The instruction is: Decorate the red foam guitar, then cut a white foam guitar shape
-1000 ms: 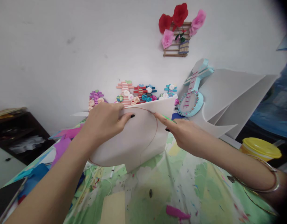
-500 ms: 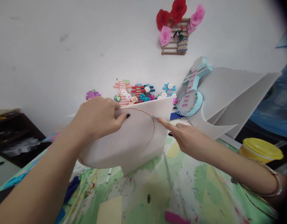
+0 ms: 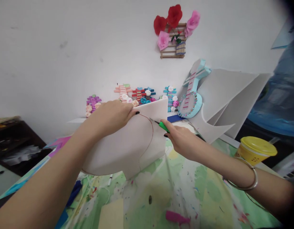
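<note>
A white foam board [image 3: 120, 140] stands upright on the table, its lower left edge cut in a curve. A thin reddish line [image 3: 152, 130] curves down its right part. My left hand [image 3: 113, 116] grips the board's top edge, thumb on the near face and fingers behind, hidden. My right hand [image 3: 182, 138] is closed round the green handle of a craft knife [image 3: 164, 126]. The blade's tip meets the board close to the upper right of the curved line; how deep it goes I cannot tell.
A patterned green cloth [image 3: 194, 197] covers the table. Behind stand small stick crafts with flowers [image 3: 123, 92], a light-blue guitar craft [image 3: 192, 98] and grey-white boards [image 3: 223, 98]. A yellow-lidded tub [image 3: 256, 148] stands right. A magenta piece [image 3: 177, 217] lies in front.
My left hand has slid right along the board's top edge. My right hand has turned, so the knife's green handle now shows. The view has shifted slightly.
</note>
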The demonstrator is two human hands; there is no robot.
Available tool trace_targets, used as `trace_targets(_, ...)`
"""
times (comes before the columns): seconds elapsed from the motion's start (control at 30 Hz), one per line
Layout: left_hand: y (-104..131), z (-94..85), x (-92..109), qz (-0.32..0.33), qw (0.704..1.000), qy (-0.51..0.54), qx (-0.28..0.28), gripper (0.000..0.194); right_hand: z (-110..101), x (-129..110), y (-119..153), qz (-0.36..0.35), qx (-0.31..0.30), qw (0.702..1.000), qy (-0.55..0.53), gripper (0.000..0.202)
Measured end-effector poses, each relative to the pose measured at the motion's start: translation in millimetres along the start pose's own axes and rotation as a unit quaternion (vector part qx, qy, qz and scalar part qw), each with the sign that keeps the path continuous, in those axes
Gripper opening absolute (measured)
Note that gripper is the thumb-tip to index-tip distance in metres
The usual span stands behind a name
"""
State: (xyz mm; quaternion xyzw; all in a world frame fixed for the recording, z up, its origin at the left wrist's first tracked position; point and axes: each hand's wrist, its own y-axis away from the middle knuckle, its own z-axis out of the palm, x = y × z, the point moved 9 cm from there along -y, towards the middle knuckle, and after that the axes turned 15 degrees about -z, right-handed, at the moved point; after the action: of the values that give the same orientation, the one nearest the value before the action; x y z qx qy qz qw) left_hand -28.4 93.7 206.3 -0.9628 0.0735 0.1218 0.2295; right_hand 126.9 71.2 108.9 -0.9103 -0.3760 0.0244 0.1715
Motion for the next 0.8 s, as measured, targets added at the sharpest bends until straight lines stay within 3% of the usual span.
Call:
trace_targets(0.2,0.6,-2.2,4.6,0.004,1.000,-0.018,0.004,0.051,3.1,2.3,-5.2,0.031,-0.029,0.997,0.064,0.068)
trace_targets(0.5,-2.2,-3.2,5.0,-0.017,0.999,-0.026,0.021,0.051,-13.3,-5.0,-18.1,-0.007,-0.003,1.000,0.013,0.058)
trace_targets(0.8,-1.2,-0.4,7.8,-0.022,0.996,-0.076,0.040,0.052,-25.4,-2.6,-24.1,0.018,-0.039,0.999,-0.018,0.043)
